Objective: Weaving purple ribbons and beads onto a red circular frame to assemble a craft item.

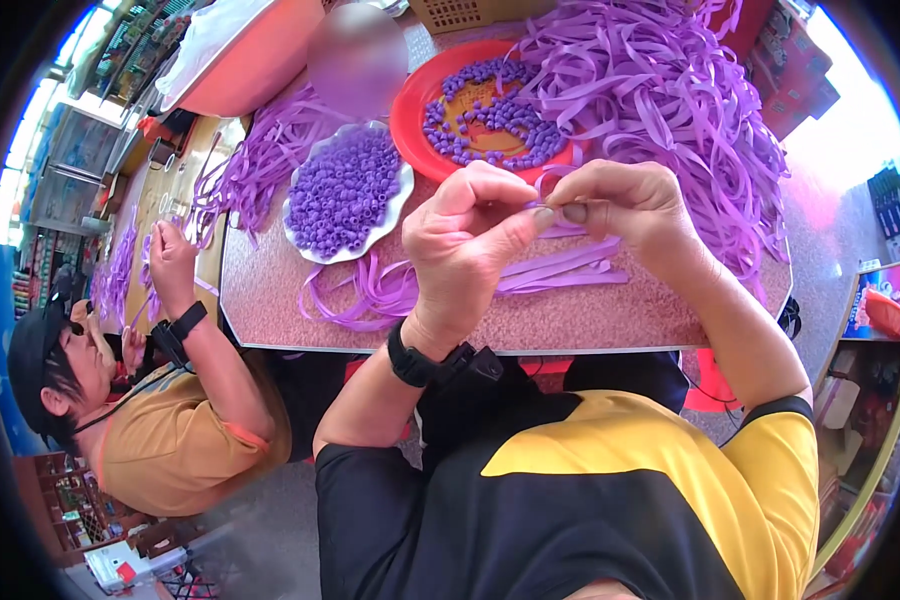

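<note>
Above the near part of the table, my left hand (462, 235) and my right hand (632, 208) meet fingertip to fingertip. Both are closed in a pinch on a thin purple ribbon (544, 181), which shows as a small loop between them. Whether a bead is also between the fingertips is hidden. Under my hands lie several loose purple ribbons (560, 276). Left of my left hand is a white scalloped dish (406, 193) heaped with purple beads (342, 190). Just beyond my hands, a red plate (410, 120) holds more purple beads (530, 135).
A large tangled heap of purple ribbon (660, 90) covers the table's right side. Another ribbon bundle (275, 145) lies at far left, near a pink basin (250, 60). A tan basket (460, 12) stands at the back. At left, a co-worker (185, 430) handles purple ribbon.
</note>
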`<state>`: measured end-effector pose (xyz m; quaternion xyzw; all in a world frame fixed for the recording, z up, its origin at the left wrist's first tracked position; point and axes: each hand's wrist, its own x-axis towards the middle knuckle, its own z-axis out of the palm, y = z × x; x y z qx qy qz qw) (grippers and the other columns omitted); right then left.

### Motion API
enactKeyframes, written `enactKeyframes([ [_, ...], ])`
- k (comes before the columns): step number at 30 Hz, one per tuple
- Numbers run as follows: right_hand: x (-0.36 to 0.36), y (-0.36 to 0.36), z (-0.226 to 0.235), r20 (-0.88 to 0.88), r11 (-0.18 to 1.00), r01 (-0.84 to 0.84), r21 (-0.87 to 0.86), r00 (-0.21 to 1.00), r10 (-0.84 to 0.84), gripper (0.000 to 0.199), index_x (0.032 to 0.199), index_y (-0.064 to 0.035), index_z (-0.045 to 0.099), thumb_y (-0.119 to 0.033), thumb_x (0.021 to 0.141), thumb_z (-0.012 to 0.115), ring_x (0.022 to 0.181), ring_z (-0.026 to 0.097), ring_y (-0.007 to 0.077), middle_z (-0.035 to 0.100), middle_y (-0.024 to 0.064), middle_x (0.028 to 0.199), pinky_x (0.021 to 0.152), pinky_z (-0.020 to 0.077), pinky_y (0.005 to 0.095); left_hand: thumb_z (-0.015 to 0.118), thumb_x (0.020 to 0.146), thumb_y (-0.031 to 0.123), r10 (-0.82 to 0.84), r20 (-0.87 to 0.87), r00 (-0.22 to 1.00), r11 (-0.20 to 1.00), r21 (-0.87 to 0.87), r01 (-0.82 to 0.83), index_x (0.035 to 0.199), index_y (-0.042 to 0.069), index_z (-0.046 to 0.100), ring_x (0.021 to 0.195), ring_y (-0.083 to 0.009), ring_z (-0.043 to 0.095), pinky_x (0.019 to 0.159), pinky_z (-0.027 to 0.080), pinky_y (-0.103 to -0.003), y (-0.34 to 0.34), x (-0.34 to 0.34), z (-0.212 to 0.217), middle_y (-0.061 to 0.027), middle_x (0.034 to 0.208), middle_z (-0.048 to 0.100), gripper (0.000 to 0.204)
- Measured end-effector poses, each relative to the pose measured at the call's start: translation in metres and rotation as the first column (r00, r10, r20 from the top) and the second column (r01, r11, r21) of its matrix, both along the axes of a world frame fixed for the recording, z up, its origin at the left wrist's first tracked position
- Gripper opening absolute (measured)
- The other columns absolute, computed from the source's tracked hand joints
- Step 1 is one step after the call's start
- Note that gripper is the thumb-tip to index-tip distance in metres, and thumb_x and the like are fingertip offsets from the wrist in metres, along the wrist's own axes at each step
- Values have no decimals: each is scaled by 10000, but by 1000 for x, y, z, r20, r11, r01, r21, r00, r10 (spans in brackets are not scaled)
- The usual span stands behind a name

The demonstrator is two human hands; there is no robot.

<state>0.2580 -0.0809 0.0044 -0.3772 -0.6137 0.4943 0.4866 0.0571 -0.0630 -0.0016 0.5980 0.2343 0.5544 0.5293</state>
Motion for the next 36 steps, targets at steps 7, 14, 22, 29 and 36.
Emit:
enactKeyframes([
  [7, 0, 3, -3, 116, 990, 5, 139, 993, -21, 228, 1006, 12, 727, 127, 841, 620, 814, 619, 83, 704, 36, 928, 728, 498, 216, 749, 805, -98, 20, -37, 999, 996, 84, -17, 930, -15, 657, 836, -113, 598, 742, 498, -239, 4, -2, -4, -60, 922, 641, 176],
  [14, 0, 4, -5, -19, 996, -42, -77, 999, 40, 194, 996, 9, 728, 106, 852, 641, 768, 615, 63, 689, 26, 886, 684, 497, 213, 762, 793, -98, -37, 17, 999, 997, 66, 36, 919, -19, 659, 828, -116, 591, 737, 492, -241, 4, -4, -4, -64, 912, 637, 181],
  [22, -2, 4, -3, -73, 976, -81, -201, 995, 68, 121, 948, 37, 711, 68, 834, 686, 695, 608, 104, 687, 69, 860, 611, 481, 239, 779, 775, -100, -19, 43, 999, 997, 77, 16, 919, -26, 663, 840, -126, 600, 749, 500, -246, 1, -4, -6, -70, 905, 633, 199],
  [29, 0, 3, -1, -160, 952, -149, -268, 981, 108, 101, 943, 39, 697, 23, 843, 699, 670, 594, 99, 671, 65, 838, 590, 464, 232, 788, 768, -94, -112, 89, 990, 992, -49, 116, 917, -23, 671, 840, -123, 608, 751, 500, -239, 2, -5, -6, -69, 906, 637, 201],
  [36, -3, 3, -2, -127, 938, -138, -317, 987, 102, 94, 939, 36, 693, 0, 853, 701, 653, 587, 100, 660, 62, 820, 577, 453, 231, 772, 777, -101, -148, 119, 982, 959, -226, 172, 914, -35, 679, 850, -122, 610, 768, 505, -244, 2, -9, -5, -65, 911, 640, 178],
])
